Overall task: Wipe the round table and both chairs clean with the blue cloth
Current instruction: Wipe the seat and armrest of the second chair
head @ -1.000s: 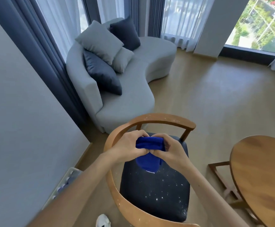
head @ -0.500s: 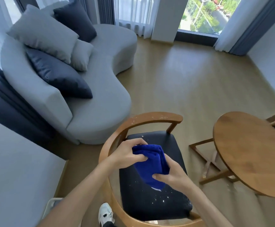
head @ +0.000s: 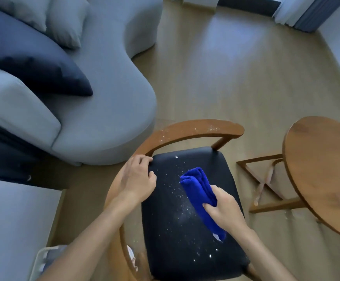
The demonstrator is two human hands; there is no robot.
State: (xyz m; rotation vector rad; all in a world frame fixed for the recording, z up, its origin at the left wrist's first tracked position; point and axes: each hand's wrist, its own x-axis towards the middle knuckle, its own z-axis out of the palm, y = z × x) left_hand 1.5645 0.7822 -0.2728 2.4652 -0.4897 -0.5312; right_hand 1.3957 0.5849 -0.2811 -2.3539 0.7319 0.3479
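Wood flooring (head: 215,82) runs under everything, and over the chair (head: 189,130) the right hand (head: 223,209) has its grip pressed tight around the folded blue cloth (head: 199,185), whose far end lies on the dark seat (head: 185,230) amid scattered white specks. Just beside it the left hand (head: 136,179) sits at the seat's left edge with its grip loosely curled on nothing, under the curved wooden backrest, which is speckled too. Further out, the round counter (head: 323,169) stands close on the right with another chair's edge behind it, and a grey sofa (head: 104,110) with cushions (head: 37,65) crowds the left.
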